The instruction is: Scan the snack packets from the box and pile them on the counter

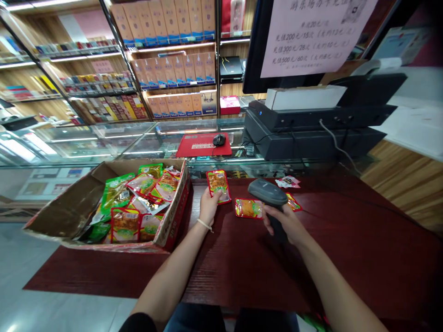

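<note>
Between the thumb and fingers of my left hand (208,206) is a red-edged snack packet (218,183), held just above the dark red counter. My right hand (285,220) is wrapped around the handle of a grey barcode scanner (268,191), whose head points left. Below the scanner's head lies a second snack packet (247,208), flat on the counter. Another packet (294,202) shows partly behind the scanner. To the left of my left hand stands an open cardboard box (176,212) with several red and green snack packets (125,225) inside.
A red mouse pad (199,148) with a black mouse (219,140) lies on the glass counter (138,143). At the back right are a monitor with a paper price sign (311,37) and dark till equipment (311,133) with cables. Small pink-white papers (288,181) lie beyond the scanner.
</note>
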